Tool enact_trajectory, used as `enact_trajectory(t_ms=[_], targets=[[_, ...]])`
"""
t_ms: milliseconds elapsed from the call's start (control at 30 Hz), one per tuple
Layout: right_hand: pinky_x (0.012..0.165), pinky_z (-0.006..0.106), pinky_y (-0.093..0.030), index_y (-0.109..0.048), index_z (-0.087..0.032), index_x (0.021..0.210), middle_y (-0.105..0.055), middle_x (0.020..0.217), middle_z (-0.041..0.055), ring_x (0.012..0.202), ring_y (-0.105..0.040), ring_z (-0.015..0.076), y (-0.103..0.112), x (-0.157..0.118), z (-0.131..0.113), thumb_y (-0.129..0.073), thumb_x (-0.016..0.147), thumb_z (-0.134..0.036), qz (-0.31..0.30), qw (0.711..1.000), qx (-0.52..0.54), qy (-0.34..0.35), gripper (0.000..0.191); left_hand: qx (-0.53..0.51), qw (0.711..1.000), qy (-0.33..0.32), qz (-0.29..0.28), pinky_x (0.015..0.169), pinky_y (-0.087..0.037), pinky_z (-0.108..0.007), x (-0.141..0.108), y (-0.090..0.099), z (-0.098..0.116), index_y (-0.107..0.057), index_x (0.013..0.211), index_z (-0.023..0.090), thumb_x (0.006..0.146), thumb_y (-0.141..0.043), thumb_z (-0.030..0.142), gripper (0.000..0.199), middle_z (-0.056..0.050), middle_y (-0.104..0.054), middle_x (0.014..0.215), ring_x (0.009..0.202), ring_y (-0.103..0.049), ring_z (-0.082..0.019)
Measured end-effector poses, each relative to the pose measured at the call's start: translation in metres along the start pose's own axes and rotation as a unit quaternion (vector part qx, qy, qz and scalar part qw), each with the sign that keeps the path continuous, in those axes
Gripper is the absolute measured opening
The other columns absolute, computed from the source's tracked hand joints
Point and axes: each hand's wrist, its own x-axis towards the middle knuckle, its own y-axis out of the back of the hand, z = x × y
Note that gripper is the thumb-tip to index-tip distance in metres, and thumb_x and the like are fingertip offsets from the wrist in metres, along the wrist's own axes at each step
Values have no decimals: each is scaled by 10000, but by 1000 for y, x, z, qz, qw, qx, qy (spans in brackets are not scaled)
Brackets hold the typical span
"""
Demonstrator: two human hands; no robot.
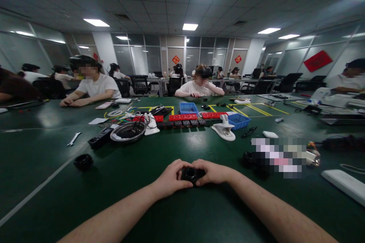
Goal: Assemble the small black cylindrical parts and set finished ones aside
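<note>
Left hand point(172, 177) and right hand point(212, 172) hold a black part point(186, 175); left of it, a round piece point(83, 163); beyond the part, red sockets point(183, 117).

The glossy green table point(137, 167) bore yellow lines point(258, 110) on its far side and a pale line point(45, 180) at left. On the left lay a wrench point(74, 139), a black round part point(83, 162) nearer, and a metal bowl point(113, 136). Red strips point(183, 117) crossed the middle, a blue bin point(188, 112) just beyond them. Rightward stood a white clip stand point(224, 132), touching or just beside a second bin point(239, 125); at near right lay a long white block point(345, 185).
</note>
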Motion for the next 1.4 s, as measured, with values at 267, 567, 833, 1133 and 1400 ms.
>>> enact_trajectory(t_ms=[267, 567, 833, 1133, 1400], targets=[[680, 225, -357, -572, -163, 844, -507, 802, -25, 778, -468, 137, -6, 1, 3, -649, 604, -229, 23, 1000, 3, -5, 260, -3, 1000, 7, 14, 475, -307, -174, -3, -4, 3, -530, 945, 194, 589, -660, 322, 400, 15, -420, 815, 536, -378, -61], [519, 222, -298, -517, -161, 748, -539, 703, 14, 625, -475, 149, -37, 10, -4, -617, 537, -525, 175, 954, -199, -142, 433, 30, 992, 51, 114, 484, -311, -177, -5, -13, 6, -511, 879, 172, 559, -671, 241, 365, 13, -442, 811, 559, -388, -77], [683, 300, -340, -512, -168, 913, -540, 870, 58, 801, -494, 215, -33, 6, -12, -611, 514, -567, 175, 958, -198, -113, 573, -4, 997, 27, 72, 464, -312, -174, -2, -7, -1, -498, 901, 174, 578, -665, 285, 381, 21, -416, 802, 526, -376, -60], [697, 261, -360, -552, -168, 882, -528, 855, 2, 809, -475, 166, -13, 4, 12, -624, 638, -283, 55, 998, -20, -10, 279, -23, 1000, 14, 9, 476, -326, -171, 2, 2, -5, -500, 945, 182, 592, -657, 312, 407, 9, -424, 852, 543, -386, -54], [671, 240, -354, -551, -153, 819, -522, 804, -5, 764, -469, 146, -15, 6, 13, -619, 639, -222, 68, 997, -38, 13, 204, -25, 999, 12, 18, 471, -317, -166, 2, 0, -6, -506, 929, 176, 582, -667, 301, 403, 15, -423, 824, 542, -382, -56]])
